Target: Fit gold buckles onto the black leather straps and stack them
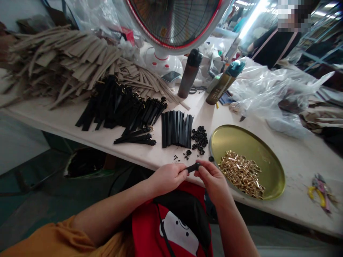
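Observation:
My left hand point(168, 176) and my right hand point(211, 178) meet at the table's near edge, both pinched on the ends of one short black strap piece point(193, 167). Just beyond them lie small black rings point(199, 138) and a neat row of black strips point(177, 129). To the right sits a round gold tray point(241, 141) holding a heap of gold metal buckles point(242, 174).
A pile of finished black straps point(118, 105) and tan strips point(66, 53) covers the left of the table point(300, 160). A fan point(171, 21), two bottles point(190, 73), plastic bags point(270, 89) and pliers point(320, 191) stand around. Another person point(276, 43) works at the far right.

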Motion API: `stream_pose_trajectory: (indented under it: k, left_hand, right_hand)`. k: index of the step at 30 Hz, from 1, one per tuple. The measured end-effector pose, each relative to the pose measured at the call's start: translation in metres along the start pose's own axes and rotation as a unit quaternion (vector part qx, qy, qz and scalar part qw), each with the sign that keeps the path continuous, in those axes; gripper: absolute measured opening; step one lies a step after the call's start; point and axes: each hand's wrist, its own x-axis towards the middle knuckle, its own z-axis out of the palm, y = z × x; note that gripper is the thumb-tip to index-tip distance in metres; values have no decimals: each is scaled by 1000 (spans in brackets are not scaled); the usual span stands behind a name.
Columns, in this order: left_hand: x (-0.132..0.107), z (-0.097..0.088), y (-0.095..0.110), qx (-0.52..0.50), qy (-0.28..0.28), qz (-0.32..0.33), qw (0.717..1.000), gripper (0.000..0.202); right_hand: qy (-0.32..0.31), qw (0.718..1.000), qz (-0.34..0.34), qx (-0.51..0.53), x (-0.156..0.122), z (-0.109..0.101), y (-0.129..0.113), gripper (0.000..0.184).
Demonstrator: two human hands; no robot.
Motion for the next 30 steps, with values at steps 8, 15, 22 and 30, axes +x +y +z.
stream_pose_trajectory:
  k: [8,15,22,30]
  left_hand:
    - [-15,4,-3,33,-68,-16,997,24]
    - [-20,7,-1,-51,-51,-47,996,44]
    - [-3,2,-20,-116,27,-53,992,31]
    - [15,14,-33,-219,-6,-112,969,29]
  right_hand:
    - [-35,997,-29,-69,-22,4,13,32]
    - [-39,997,20,68,-33,23,22,61]
    - [89,969,-113,-200,6,-35,8,34]
    - [158,721,-86,-669,93,-143,-29,23]
